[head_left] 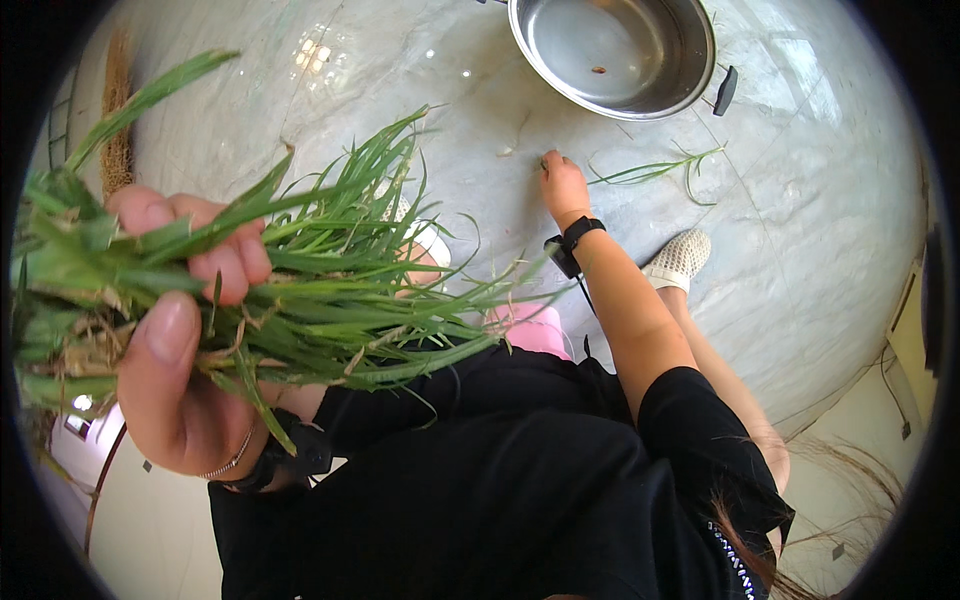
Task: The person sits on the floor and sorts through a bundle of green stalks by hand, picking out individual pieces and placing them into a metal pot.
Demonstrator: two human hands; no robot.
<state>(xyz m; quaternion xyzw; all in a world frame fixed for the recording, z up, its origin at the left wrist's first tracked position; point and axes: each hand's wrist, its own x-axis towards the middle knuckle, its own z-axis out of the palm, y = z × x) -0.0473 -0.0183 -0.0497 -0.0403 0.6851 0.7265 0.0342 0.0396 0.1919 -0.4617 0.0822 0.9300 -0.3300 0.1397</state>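
Raised close at the left, my left hand (pixel 168 345) grips a thick bunch of long green grass (pixel 340 290). Its thumb and fingers wrap round the stems, where some dry brown blades show, and the leaf tips fan out to the right. My right hand (pixel 565 186) reaches down to the floor with its fingers curled together. A tiny bit of green shows at those fingertips, too small to name. Just right of that hand, a loose grass sprig (pixel 650 172) lies on the floor; I cannot tell whether they touch.
A wide metal pot (pixel 692 45) with black handles stands at the far side, a small brown bit on its bottom. Under me is a pink stool (pixel 535 328). My white perforated shoes (pixel 680 258) rest on the marbled floor (pixel 800 250). A broom (pixel 117 100) stands far left.
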